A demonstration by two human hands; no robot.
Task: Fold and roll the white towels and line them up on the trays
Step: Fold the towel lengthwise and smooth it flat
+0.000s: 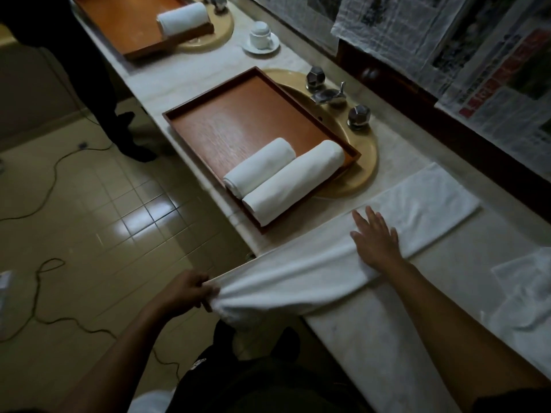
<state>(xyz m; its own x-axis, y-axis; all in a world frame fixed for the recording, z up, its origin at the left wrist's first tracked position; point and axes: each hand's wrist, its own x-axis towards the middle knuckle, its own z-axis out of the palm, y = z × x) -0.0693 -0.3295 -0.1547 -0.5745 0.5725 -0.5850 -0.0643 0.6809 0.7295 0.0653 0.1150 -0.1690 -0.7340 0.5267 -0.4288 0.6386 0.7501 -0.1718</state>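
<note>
- Stretching across the marble counter [417, 317], a long folded white towel [417, 204] runs from about three o'clock in the view down toward seven o'clock. Its near end hangs past the counter's front edge.
- At seven o'clock, the left hand [190, 290] has its fingers curled round that overhanging end and holds it bunched, clear of the counter.
- Just right of centre, toward four o'clock, the right hand [375, 236] lies palm down on the towel's middle. Its fingers are straight and spread, pressing flat and clasping nothing.
- A brown wooden near tray [238, 120] sits at the centre of the view, partly over a yellow sink basin [365, 165]. The stretched towel lies just beside the tray's end at five o'clock.
- On that end of the tray a shorter roll [259, 166] and a longer roll [295, 181] lie side by side, touching, both white.
- A far tray [119, 22] at eleven o'clock carries a single rolled towel [183, 17] at its right end.
- A white cup [262, 34] stands on a saucer at twelve o'clock, between the two trays.
- A metal faucet [328, 95] with two faceted knobs stands at the basin's rim, at one o'clock from the near tray.
- Newspaper sheets [477, 55] cover the wall at two o'clock.
- A crumpled pale sheet [524, 293] lies on the counter at four o'clock; whether it is cloth or plastic cannot be told.
- Another person's dark legs [119, 120] stand on the tiled floor at ten o'clock, and a cable [44, 278] trails across the floor at eight o'clock.
</note>
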